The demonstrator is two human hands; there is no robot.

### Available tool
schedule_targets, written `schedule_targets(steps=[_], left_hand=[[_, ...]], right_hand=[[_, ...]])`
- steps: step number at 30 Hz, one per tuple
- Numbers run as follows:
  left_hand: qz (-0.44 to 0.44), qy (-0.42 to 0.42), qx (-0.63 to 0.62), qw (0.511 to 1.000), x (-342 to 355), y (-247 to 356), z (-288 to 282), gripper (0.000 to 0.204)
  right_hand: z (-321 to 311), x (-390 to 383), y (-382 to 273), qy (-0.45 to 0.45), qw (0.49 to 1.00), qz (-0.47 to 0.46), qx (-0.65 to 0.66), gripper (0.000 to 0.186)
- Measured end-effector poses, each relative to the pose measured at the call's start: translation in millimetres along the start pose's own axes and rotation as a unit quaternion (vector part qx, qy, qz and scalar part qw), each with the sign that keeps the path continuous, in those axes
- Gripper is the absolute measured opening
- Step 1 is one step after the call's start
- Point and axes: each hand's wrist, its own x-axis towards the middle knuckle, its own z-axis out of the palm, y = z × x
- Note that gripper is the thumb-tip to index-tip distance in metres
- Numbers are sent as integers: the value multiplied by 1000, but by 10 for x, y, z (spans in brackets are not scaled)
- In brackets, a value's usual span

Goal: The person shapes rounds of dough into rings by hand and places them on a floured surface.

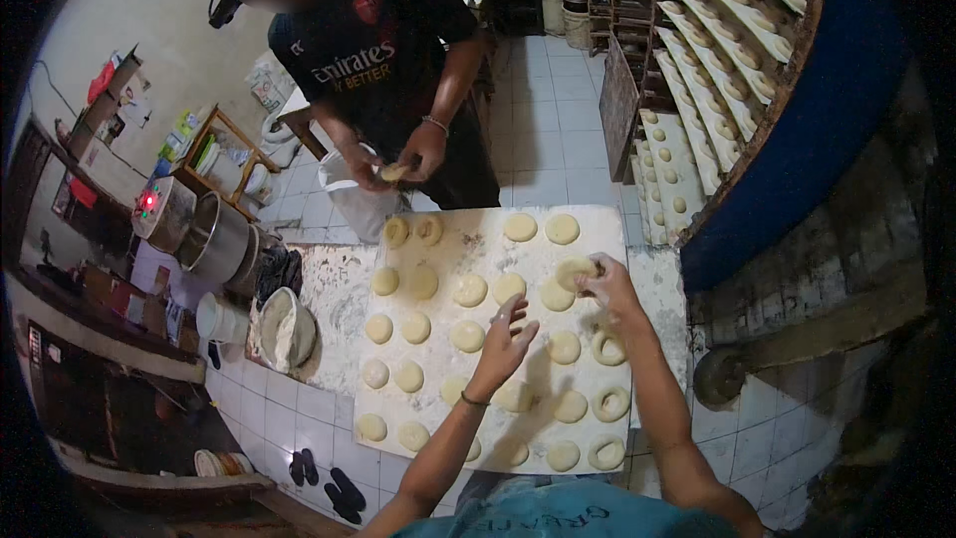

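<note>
My right hand (602, 284) pinches a pale round of dough (572, 269) at the upper right of the floured board (627, 231), above another flat round (556, 298). My left hand (506, 341) is over the middle of the board with its fingers apart and curved, holding nothing, near more rounds (467, 335). Several dough rounds lie in rough rows on the board. Those down the right edge (610, 402) have holes or ring-shaped hollows, as do two (396, 231) at the far left corner.
A person (388, 70) across the board holds a dough piece (392, 172) beside a white sack (363, 209). A basin (301, 329), a bucket (221, 319) and a mixer (214, 239) stand left. A rack of dough trays (717, 60) and a blue panel (797, 179) are right.
</note>
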Motion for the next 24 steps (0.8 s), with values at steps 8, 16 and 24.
schedule_targets(steps=[8,16,24], left_hand=[[180,38,69,981,-839,277,-344,36],[66,115,96,986,-1785,-95,-1274,49],[26,68,-483,873,-2512,-305,-1859,51]], right_hand=[[1179,-1575,-72,76,989,-124,16,26],[2206,-2247,279,42,983,-158,-80,29],[2980,-2444,637,-118,983,10,139,34]])
